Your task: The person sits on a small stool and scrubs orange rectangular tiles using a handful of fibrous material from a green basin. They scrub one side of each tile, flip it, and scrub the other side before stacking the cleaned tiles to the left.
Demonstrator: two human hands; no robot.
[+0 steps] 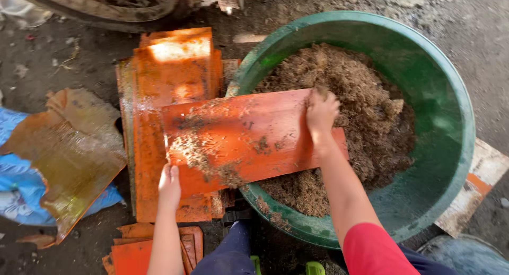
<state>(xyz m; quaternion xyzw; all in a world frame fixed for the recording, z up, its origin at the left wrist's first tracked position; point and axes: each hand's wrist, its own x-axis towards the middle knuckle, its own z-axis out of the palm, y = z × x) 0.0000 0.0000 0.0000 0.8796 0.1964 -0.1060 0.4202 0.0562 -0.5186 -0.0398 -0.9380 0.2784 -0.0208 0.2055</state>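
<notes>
Wet orange rectangular board [249, 140], flecked with brown fibre, lies tilted across the green basin's [445, 147] rim.

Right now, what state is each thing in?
Flat orange sheet: held tilted over the tub rim, flecked with fibre.
Round green plastic tub: filled with brown fibrous matter.
Stack of orange sheets: lying flat.
Left hand: gripping the sheet's near edge.
Right hand: pressing its far end.
</notes>
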